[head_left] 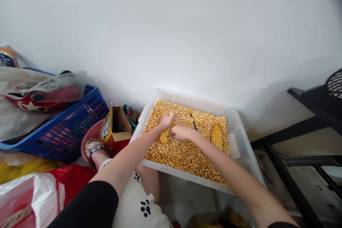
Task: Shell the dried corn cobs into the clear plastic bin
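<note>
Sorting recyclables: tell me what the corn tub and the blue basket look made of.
Tub: seemingly translucent, matte plastic; the kernels show dimly through its wall. Blue basket: likely moulded plastic, slightly glossy, with a regular lattice of slots. Both hands, left hand and right hand, hold a corn cob.

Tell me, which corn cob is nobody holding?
The corn cob lying alone on the kernels toward the bin's right side. Both hands grip the other cob.

Plain white wall (171, 25); black metal rack (301, 131) at right.
</note>
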The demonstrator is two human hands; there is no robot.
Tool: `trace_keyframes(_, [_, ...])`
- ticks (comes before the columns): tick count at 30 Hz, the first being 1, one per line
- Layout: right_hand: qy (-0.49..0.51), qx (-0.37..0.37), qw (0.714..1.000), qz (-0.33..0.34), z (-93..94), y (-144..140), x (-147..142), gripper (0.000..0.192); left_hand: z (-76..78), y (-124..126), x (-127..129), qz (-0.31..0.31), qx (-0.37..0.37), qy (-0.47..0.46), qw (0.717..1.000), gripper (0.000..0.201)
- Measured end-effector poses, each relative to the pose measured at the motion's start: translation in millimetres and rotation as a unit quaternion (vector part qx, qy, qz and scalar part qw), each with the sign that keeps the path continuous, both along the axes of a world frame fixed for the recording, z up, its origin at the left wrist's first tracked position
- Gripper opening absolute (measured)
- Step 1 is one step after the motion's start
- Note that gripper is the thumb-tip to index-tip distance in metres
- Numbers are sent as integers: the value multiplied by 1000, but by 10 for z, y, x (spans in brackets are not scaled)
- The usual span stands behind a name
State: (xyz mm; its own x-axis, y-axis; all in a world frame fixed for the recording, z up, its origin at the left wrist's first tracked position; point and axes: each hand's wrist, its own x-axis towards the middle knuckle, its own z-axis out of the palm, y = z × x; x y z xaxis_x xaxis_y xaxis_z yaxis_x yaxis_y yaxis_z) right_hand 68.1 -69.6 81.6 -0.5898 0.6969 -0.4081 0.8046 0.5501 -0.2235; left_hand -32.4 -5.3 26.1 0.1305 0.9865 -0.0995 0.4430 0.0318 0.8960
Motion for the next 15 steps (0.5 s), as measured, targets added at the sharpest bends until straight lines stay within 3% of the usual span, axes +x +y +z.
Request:
trace_keyframes(5, [80,-155,985,-18,-85,203,60,24,15,-35,53,-54,23,-8,998,46])
trace_keyframes(7, [86,-170,981,-25,-62,214,74,24,23,-33,48,-65,23,-15,998,46])
trace_keyframes(12, [52,-33,997,-44,104,37,150,26,96,-16,-58,-8,-16,-52,999,43])
trace_keyframes(15, [24,38,996,-82,141,-115,166,30,181,-45,-98,-14,-56,-69,996,42])
